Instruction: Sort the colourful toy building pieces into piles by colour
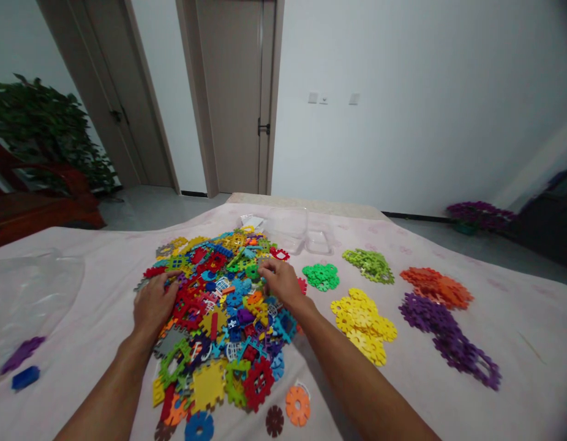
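A large mixed pile of plastic building pieces lies before me, made of notched squares, window frames and flower-shaped discs. My left hand rests on the pile's left side beside red pieces, fingers loosely bent and apart, holding nothing visible. Over the upper right of the pile, my right hand has its fingers curled together, close to a green piece; whatever lies between the fingertips is hidden. Right of this hand is a small heap of green discs, with a bigger heap of yellow discs nearer me.
Lime discs, orange discs and purple discs form separate heaps at right. Clear plastic boxes stand behind the pile. A clear bag, a purple piece and a blue piece lie at left.
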A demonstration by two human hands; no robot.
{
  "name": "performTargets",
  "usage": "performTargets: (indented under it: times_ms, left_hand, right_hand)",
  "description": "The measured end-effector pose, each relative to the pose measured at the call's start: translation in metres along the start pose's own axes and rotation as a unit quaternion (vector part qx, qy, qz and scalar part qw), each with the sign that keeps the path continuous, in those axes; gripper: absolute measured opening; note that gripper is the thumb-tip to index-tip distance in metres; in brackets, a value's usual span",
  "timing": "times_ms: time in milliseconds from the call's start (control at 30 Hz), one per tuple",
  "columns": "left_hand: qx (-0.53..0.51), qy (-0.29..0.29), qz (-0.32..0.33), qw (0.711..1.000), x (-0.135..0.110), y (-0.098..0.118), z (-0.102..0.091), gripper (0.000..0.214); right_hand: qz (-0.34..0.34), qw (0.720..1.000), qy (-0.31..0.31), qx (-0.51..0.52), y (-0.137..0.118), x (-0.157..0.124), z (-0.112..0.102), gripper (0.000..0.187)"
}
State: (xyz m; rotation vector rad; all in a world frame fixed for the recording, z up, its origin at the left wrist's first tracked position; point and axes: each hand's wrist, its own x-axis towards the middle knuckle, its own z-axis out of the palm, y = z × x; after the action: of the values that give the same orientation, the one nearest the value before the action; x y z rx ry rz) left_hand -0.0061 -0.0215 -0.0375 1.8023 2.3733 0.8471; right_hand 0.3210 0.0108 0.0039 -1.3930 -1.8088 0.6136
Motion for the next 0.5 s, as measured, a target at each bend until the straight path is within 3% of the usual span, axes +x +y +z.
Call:
performTargets:
  times_ms: [167, 300, 400, 500]
  left_hand:
    - [0.005, -0.002, -0.003, 1.0, 0.0, -0.001, 0.0, 0.05]
    - [0.008, -0.002, -0.006, 1.0, 0.0, -0.001, 0.0, 0.051]
    - [0.013, -0.005, -0.008, 1.0, 0.0, -0.001, 0.001, 0.051]
    - [0.019, -0.007, -0.011, 1.0, 0.001, -0.001, 0.001, 0.052]
  right_hand:
    - [0.094, 0.981, 0.085, -0.148, 0.039, 0.002, -0.065, 0.02]
    - [0.15, 0.961, 0.113, -0.205, 0.069, -0.005, -0.108, 0.022]
    - [0.175, 0.95, 0.118, -0.231, 0.081, -0.009, -0.123, 0.022]
    - [0.173, 0.946, 0.126, -0.242, 0.076, -0.008, -0.121, 0.025]
